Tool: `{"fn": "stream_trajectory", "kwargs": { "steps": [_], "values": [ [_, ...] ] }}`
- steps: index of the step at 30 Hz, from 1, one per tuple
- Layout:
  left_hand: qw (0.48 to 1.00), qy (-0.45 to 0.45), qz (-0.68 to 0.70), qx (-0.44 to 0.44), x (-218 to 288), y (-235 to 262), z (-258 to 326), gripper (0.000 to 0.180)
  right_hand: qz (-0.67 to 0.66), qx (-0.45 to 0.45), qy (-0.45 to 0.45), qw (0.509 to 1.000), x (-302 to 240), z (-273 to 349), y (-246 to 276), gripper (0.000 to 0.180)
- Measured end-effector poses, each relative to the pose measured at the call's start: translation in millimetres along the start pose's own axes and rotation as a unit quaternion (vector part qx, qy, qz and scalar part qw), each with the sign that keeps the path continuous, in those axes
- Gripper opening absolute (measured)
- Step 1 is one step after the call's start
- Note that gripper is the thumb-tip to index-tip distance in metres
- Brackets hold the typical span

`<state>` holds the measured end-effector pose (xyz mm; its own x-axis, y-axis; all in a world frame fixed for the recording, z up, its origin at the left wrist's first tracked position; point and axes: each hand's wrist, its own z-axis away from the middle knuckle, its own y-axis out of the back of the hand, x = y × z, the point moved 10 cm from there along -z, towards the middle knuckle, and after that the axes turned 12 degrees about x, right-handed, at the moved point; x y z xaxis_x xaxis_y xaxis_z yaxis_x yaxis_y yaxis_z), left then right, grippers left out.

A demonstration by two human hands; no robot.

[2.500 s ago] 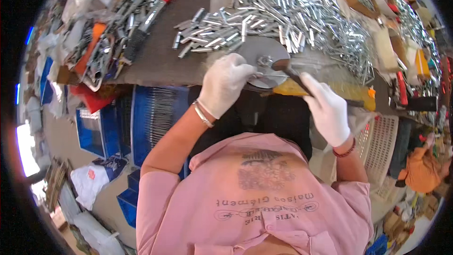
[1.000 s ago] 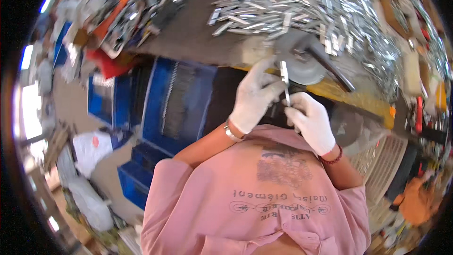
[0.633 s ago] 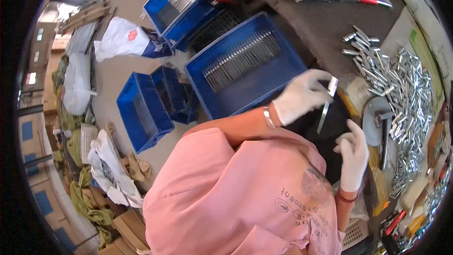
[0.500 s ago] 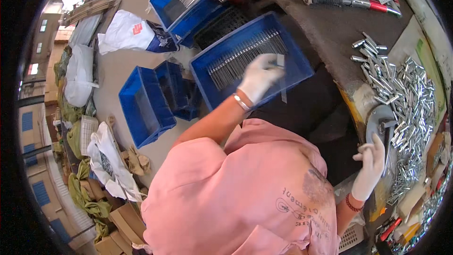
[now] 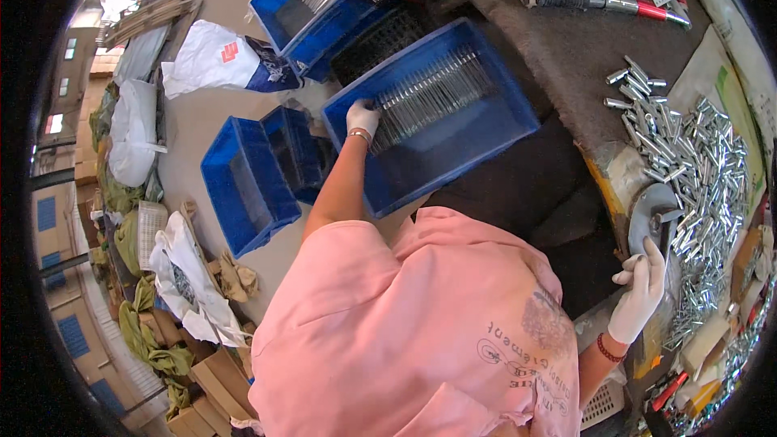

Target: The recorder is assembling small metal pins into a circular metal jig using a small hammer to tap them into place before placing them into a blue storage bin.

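Right, I'm looking down at the counter with its heap of loose metal pins, and left of it the big blue crate holding a neat row of finished pins. They look stiff, smooth, slippery; best pinched mid-shaft. Left hand curls at the row's end, grip contents hidden, can't tell. Right hand half open, fingers touching the round metal disc

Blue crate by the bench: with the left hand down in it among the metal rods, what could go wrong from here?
The left hand reaches far sideways into the blue crate, so the neat row of metal rods could be knocked askew. The right hand rests at the bench edge by the loose metal tubes; a nudge might send some rolling off.
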<state>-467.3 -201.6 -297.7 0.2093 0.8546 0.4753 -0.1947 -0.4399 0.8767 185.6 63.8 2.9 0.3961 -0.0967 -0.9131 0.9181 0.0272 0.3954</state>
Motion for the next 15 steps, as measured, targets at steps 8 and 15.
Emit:
{"fn": "stream_trajectory", "kwargs": {
  "steps": [8,15],
  "values": [
    [0.993,0.042,0.059,0.090,-10,28,61,0.050,-0.035,-0.011,-0.036,0.999,21,1,2,0.035],
    [0.967,-0.091,0.183,0.154,170,108,93,0.030,-0.061,-0.006,-0.035,0.997,31,13,11,0.034]
  ]
}}
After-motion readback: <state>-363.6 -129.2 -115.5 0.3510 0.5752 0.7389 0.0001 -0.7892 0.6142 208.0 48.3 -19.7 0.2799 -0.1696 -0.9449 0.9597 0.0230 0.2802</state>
